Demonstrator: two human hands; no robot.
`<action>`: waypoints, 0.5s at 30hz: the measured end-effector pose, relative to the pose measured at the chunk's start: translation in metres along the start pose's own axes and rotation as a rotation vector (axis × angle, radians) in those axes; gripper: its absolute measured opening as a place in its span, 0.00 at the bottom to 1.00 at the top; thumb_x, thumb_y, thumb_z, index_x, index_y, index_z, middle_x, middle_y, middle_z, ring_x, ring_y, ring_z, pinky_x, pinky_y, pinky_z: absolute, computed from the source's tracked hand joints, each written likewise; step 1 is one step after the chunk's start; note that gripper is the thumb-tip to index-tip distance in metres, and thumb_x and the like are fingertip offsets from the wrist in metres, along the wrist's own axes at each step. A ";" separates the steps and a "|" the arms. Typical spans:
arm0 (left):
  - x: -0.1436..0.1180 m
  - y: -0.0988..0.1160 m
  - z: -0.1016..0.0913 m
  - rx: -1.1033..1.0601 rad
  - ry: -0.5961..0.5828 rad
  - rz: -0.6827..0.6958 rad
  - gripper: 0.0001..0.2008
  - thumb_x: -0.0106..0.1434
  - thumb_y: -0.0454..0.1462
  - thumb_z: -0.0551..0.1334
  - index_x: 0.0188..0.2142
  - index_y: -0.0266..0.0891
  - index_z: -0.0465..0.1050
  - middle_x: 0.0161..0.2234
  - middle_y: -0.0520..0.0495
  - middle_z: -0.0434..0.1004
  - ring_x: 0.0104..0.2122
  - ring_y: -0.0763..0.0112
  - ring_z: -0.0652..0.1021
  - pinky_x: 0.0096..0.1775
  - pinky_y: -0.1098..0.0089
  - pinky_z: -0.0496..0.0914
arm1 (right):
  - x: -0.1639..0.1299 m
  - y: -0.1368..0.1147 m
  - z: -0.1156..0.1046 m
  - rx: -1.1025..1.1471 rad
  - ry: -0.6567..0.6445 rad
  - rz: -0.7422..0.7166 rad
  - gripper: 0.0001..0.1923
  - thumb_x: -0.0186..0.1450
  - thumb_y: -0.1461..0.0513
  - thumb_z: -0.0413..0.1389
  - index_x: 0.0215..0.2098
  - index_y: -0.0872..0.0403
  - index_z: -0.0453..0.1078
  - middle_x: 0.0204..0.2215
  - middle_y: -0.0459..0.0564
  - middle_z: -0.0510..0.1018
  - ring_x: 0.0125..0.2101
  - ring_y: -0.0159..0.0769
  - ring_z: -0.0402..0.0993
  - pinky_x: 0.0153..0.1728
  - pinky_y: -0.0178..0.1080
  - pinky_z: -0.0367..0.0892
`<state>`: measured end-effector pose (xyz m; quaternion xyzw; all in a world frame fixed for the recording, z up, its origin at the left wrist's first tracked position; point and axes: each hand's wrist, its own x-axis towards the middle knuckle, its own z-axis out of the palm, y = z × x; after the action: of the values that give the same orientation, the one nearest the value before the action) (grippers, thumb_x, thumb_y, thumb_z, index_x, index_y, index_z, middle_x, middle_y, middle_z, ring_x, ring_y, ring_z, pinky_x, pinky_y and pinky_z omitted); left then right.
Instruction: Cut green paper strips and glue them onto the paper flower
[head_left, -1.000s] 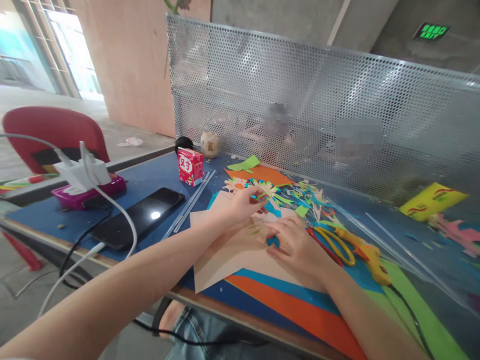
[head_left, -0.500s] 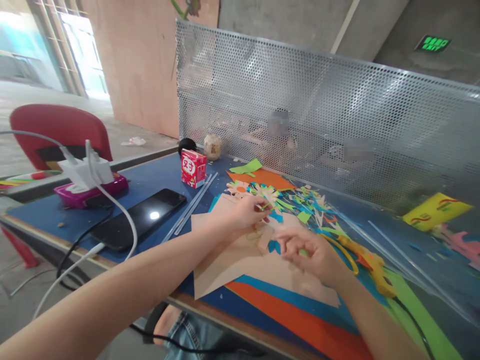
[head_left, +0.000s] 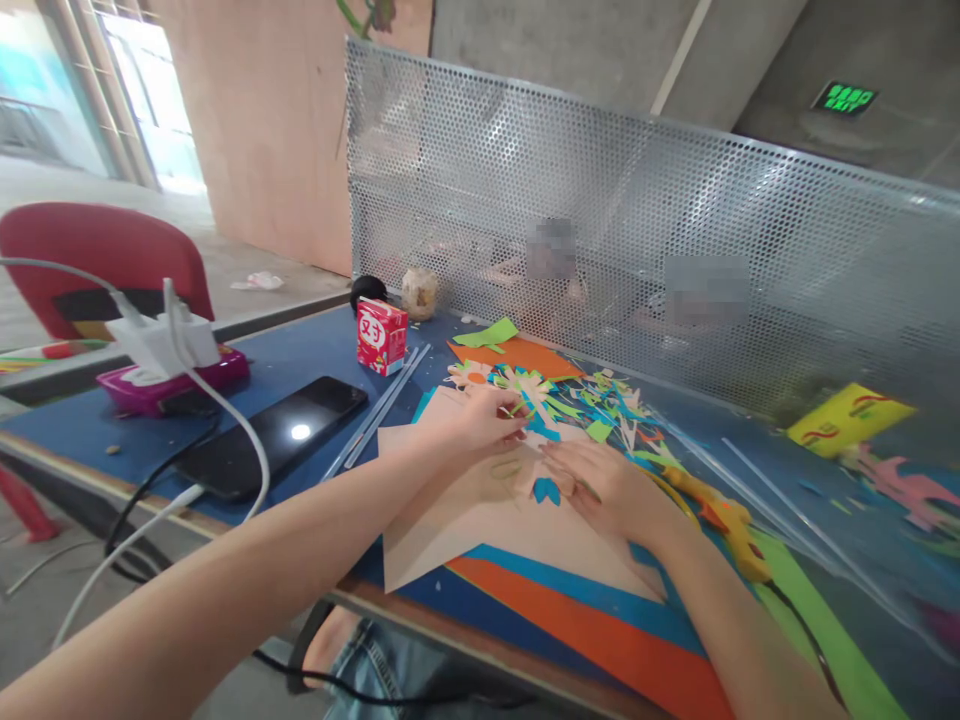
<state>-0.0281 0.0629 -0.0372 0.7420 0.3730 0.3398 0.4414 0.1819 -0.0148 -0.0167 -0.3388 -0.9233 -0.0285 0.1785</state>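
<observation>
My left hand (head_left: 491, 415) is over the peach paper sheet (head_left: 435, 510), its fingers curled together at the tips. Whatever they pinch, possibly a small green piece, is too small to make out. My right hand (head_left: 607, 485) lies low over the same sheet with its fingers stretched out, the tips close to the left hand. Just under its fingers is a small blue paper cutout (head_left: 547, 490). A second blue piece (head_left: 543, 430) shows between the two hands. Behind them sit paper flowers, one with an orange centre (head_left: 476, 378).
Paper scraps (head_left: 600, 395) are heaped behind my hands. A yellow glue gun (head_left: 724, 515) lies right of my right arm. Left are a phone (head_left: 277, 435), clear glue sticks (head_left: 390, 405), a red drink carton (head_left: 381, 338) and a power strip (head_left: 176, 380) with cables. A perforated metal screen (head_left: 600, 200) borders the table.
My right hand has come down and left, its curled, raised fingers now straightened low over the paper. The left hand stays nearly in place. The whole view has shifted slightly.
</observation>
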 end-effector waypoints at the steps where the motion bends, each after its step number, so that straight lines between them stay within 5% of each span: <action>1: -0.001 0.001 0.001 -0.009 -0.005 -0.006 0.14 0.63 0.40 0.56 0.46 0.35 0.66 0.43 0.43 0.70 0.39 0.67 0.74 0.39 0.61 0.71 | 0.000 0.001 0.000 0.001 0.005 0.000 0.17 0.65 0.65 0.46 0.50 0.56 0.66 0.48 0.55 0.72 0.49 0.45 0.66 0.49 0.53 0.62; 7: 0.002 0.007 0.000 -0.079 0.082 -0.017 0.13 0.63 0.39 0.56 0.45 0.34 0.67 0.40 0.45 0.72 0.36 0.70 0.75 0.36 0.64 0.72 | 0.001 0.000 0.000 0.079 0.147 0.051 0.13 0.65 0.64 0.47 0.42 0.52 0.71 0.40 0.50 0.77 0.42 0.42 0.71 0.46 0.48 0.66; 15: 0.003 0.012 -0.015 -0.068 0.356 0.059 0.11 0.63 0.39 0.57 0.41 0.33 0.68 0.37 0.46 0.72 0.34 0.71 0.74 0.35 0.66 0.71 | -0.007 0.016 -0.006 0.325 0.709 0.551 0.12 0.67 0.57 0.48 0.42 0.57 0.66 0.35 0.52 0.74 0.35 0.39 0.73 0.36 0.44 0.70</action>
<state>-0.0359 0.0679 -0.0203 0.6653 0.4117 0.4909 0.3832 0.1994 -0.0076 -0.0143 -0.5081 -0.6738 0.0509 0.5341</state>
